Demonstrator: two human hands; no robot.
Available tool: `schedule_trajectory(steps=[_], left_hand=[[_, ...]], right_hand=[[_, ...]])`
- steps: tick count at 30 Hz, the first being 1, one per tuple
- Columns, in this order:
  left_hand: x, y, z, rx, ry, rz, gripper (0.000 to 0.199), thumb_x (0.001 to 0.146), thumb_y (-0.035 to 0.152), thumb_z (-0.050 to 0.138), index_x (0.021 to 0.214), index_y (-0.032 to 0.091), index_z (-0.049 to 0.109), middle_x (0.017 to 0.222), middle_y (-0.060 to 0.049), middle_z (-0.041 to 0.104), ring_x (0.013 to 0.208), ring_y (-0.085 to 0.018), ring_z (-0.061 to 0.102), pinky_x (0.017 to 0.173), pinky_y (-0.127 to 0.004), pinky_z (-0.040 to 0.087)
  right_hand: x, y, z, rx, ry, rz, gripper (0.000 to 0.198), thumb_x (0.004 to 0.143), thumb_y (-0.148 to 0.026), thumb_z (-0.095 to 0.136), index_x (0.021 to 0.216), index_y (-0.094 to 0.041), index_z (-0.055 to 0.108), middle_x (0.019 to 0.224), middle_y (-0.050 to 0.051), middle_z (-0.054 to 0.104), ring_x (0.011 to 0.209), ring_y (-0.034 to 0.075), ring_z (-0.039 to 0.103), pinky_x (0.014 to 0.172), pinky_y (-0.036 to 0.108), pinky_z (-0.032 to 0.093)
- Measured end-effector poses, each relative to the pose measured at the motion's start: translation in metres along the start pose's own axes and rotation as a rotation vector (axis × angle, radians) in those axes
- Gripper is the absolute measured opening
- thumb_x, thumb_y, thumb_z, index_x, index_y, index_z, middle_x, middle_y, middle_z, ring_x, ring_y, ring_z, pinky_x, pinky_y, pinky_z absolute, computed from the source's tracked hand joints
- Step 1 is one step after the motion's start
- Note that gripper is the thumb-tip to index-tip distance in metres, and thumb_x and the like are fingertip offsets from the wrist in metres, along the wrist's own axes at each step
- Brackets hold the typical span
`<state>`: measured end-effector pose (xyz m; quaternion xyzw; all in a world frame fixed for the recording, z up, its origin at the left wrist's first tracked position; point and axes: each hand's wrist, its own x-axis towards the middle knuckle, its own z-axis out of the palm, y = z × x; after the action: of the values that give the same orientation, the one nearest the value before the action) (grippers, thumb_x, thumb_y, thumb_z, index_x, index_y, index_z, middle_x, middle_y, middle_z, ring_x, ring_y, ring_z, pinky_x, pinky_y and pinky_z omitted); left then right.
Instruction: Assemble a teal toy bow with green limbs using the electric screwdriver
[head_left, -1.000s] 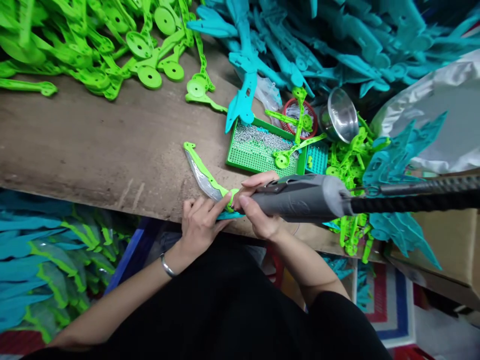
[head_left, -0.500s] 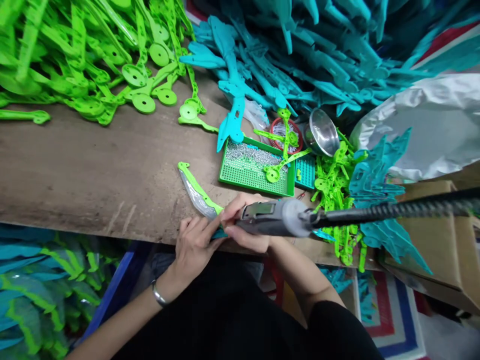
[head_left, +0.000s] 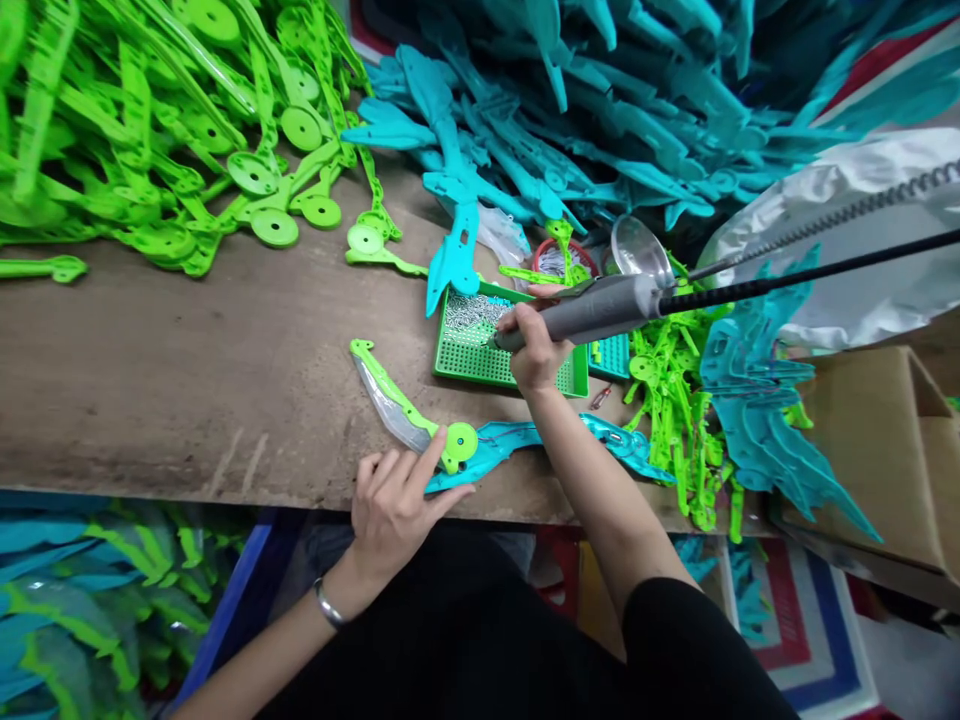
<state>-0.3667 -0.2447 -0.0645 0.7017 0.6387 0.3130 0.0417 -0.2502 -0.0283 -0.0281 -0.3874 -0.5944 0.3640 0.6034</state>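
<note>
My right hand [head_left: 536, 350] grips a grey electric screwdriver [head_left: 600, 308], its tip over a green perforated tray [head_left: 510, 378] of small silver screws [head_left: 471, 312]. My left hand [head_left: 394, 500] rests at the table's near edge, index finger and thumb spread. The index touches a bright green plastic piece [head_left: 396, 392] with a round disc end and a clear curved blade [head_left: 386, 405]. Under the disc end lies a long turquoise plastic part [head_left: 510, 437], partly hidden by my right forearm. My left thumb lies along that part's near edge.
Green parts [head_left: 150, 130] are heaped at the back left, turquoise parts [head_left: 600, 120] at the back right. A metal bowl [head_left: 641, 255], red basket [head_left: 559, 262] and small red-handled tool [head_left: 600, 397] sit near the tray. A cardboard box [head_left: 862, 440] stands right.
My right hand has lifted the electric screwdriver off the green and turquoise parts and moved it up and right over the screw tray. My left hand stays at the parts, which are now uncovered.
</note>
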Motion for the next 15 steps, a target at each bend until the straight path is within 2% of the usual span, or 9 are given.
schedule_trajectory(steps=[5,10,13,15], left_hand=[[0.001,0.001,0.0,-0.013,0.003,-0.005,0.072,0.086,0.058,0.067,0.143,0.015,0.054,0.073,-0.003,0.067,0.07,-0.023,0.059,0.073,-0.039,0.036],[0.001,0.001,0.0,-0.015,0.016,-0.01,0.065,0.086,0.055,0.068,0.133,0.012,0.062,0.073,-0.004,0.067,0.069,-0.021,0.057,0.073,-0.038,0.035],[0.002,0.002,0.0,-0.031,0.015,-0.01,0.066,0.086,0.056,0.068,0.134,0.011,0.061,0.076,-0.004,0.069,0.071,-0.021,0.058,0.073,-0.038,0.035],[0.002,0.002,0.001,-0.038,0.033,-0.009,0.068,0.085,0.057,0.068,0.135,0.011,0.06,0.076,-0.004,0.069,0.071,-0.02,0.058,0.073,-0.037,0.034]], right_hand=[[0.002,-0.002,0.005,0.077,0.014,0.025,0.023,0.077,-0.043,0.07,0.083,-0.025,0.057,0.052,-0.008,0.049,0.045,0.012,0.053,0.051,0.029,0.048],[0.009,-0.004,0.005,0.021,-0.015,0.054,0.028,0.075,-0.048,0.07,0.083,-0.025,0.056,0.051,-0.008,0.051,0.043,0.012,0.053,0.049,0.03,0.047],[0.006,-0.019,0.005,0.009,-0.006,0.035,0.028,0.077,-0.049,0.068,0.087,-0.025,0.058,0.053,-0.008,0.049,0.046,0.012,0.053,0.052,0.031,0.049],[-0.003,-0.036,0.009,0.084,-0.039,0.0,0.024,0.081,-0.047,0.066,0.088,-0.025,0.058,0.054,-0.008,0.046,0.047,0.012,0.053,0.053,0.03,0.049]])
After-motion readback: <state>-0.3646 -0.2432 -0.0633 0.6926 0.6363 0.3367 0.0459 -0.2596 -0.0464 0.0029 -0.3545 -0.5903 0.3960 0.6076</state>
